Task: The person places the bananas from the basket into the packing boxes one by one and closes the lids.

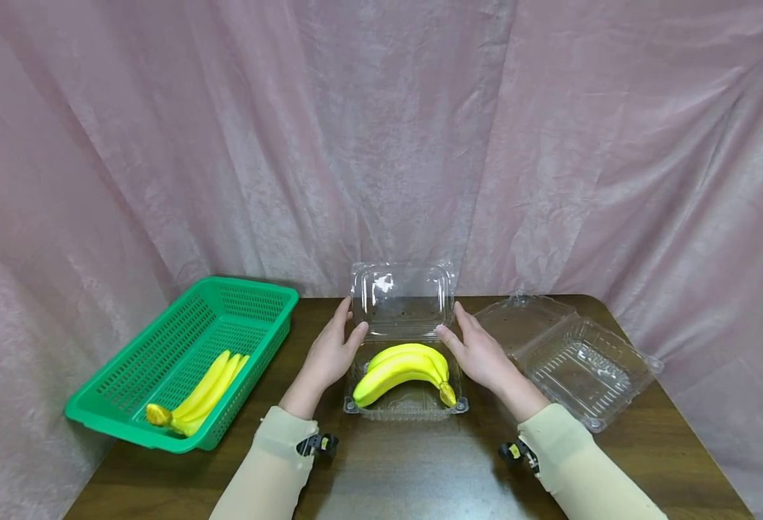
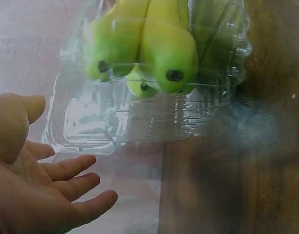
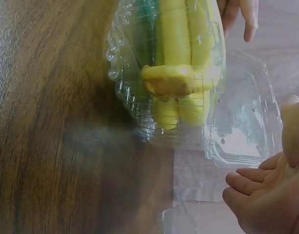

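A clear plastic clamshell box (image 1: 404, 414) stands at the middle of the table, its lid (image 1: 402, 297) raised at the back. Inside lies a bunch of yellow bananas (image 1: 399, 368), its stem end at the right; the left wrist view shows the green tips of the bananas (image 2: 169, 56) through the plastic. My left hand (image 1: 329, 350) is at the lid's left edge, fingers extended and thumb apart from them. At the right edge, my right hand (image 1: 483, 355) mirrors it, palm facing the lid. Whether either hand touches the plastic is hard to tell.
On the left is a green perforated basket (image 1: 245, 332) with another bunch of bananas (image 1: 209, 397) in it. A second clear clamshell box (image 1: 583, 372) lies opened out on the right of the brown table (image 1: 407, 477). Behind hangs a pink curtain (image 1: 394, 144).
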Available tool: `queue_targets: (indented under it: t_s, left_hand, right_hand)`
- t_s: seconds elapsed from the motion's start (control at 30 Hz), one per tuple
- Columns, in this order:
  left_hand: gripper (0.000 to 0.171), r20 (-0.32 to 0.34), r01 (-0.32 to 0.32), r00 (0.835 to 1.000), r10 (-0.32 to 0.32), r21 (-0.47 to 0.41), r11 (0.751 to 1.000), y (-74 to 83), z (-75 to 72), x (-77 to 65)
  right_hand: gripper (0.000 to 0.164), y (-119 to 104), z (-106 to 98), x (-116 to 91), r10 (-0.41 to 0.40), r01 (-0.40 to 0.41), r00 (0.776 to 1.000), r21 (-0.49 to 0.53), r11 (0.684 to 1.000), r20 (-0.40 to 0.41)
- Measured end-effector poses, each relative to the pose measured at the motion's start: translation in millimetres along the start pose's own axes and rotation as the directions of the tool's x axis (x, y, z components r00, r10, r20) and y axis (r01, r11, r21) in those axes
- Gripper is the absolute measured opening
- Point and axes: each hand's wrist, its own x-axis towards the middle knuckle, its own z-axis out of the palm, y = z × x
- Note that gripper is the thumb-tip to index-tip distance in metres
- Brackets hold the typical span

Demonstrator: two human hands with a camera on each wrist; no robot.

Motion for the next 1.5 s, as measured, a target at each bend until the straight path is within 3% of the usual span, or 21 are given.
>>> queue_targets:
  t_s: [0.5, 1.3, 1.5]
  left_hand:
    - [0.082, 0.004, -0.001, 1.0, 0.001, -0.041, 0.999, 7.1, -7.2, -7.3]
    - [0.084, 0.062, -0.045, 0.997, 0.047, -0.029, 0.999, 9.1, -18.0, -28.6]
    - [0.082, 0.066, -0.05, 0.997, 0.051, -0.027, 0.998, 6.0, -21.5, -34.2]
  right_hand:
    - [0.089, -3.1, -6.0, -13.8, -0.007, 0.007, 1.0, 0.088, 0.996, -0.004]
    - [0.087, -4.5, -11.9, -32.3, -0.027, 0.027, 1.0, 0.085, 0.996, 0.0]
    - [0.081, -3.6, -12.2, -37.9, -0.069, 0.069, 0.998, 0.077, 0.995, -0.005]
